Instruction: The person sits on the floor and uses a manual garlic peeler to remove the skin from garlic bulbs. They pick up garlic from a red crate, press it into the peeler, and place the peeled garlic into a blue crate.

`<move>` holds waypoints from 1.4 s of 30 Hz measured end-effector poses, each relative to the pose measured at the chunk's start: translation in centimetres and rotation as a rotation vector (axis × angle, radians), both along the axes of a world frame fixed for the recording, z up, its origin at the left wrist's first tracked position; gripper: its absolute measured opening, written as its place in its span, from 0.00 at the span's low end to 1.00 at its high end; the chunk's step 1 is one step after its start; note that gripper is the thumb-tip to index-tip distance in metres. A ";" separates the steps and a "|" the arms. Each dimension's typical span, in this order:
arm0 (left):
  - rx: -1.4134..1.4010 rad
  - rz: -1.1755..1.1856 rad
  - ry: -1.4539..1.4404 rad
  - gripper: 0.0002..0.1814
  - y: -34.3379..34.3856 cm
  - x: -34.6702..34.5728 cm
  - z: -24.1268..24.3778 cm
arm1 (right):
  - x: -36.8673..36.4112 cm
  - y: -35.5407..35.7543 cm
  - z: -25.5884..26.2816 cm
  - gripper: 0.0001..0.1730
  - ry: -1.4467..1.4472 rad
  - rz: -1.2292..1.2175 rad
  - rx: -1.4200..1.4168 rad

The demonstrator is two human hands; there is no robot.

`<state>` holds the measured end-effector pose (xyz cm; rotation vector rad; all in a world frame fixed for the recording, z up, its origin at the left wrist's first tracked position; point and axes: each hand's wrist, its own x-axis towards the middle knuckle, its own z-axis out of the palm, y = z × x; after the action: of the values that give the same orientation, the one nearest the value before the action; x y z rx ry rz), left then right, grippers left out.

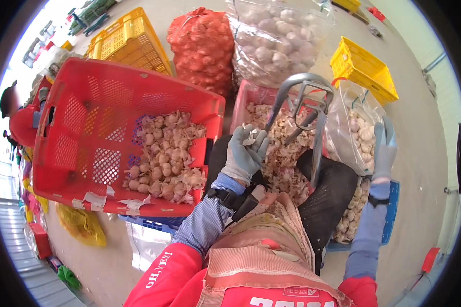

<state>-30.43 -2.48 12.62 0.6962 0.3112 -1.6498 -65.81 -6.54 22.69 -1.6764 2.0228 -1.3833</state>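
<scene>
My left hand, in a grey glove, is palm up with curled fingers over the pink crate's near left side; bits of white garlic skin lie in it. My right hand, gloved too, is beside a clear plastic bag of garlic bulbs, fingers extended; whether it touches the bag I cannot tell. Between my knees, the pink crate holds garlic skins and stalks. A grey metal frame with a handle stands over it. To the left, garlic bulbs lie in a tilted red crate.
Behind stand a red mesh sack of garlic and a large clear bag of bulbs. Yellow crates are at the back left and right. A blue crate with bulbs is under my right forearm. A person is at the far left.
</scene>
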 end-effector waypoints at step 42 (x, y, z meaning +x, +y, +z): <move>0.227 -0.870 -1.336 0.32 2.9 21.7 -6.3 | 16.0 13.8 -3.9 0.12 -0.343 0.494 0.128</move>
<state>-8.74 0.40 6.31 2.1075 -0.8926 -1.5143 -49.79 7.29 18.75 -1.6025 1.3629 -1.2304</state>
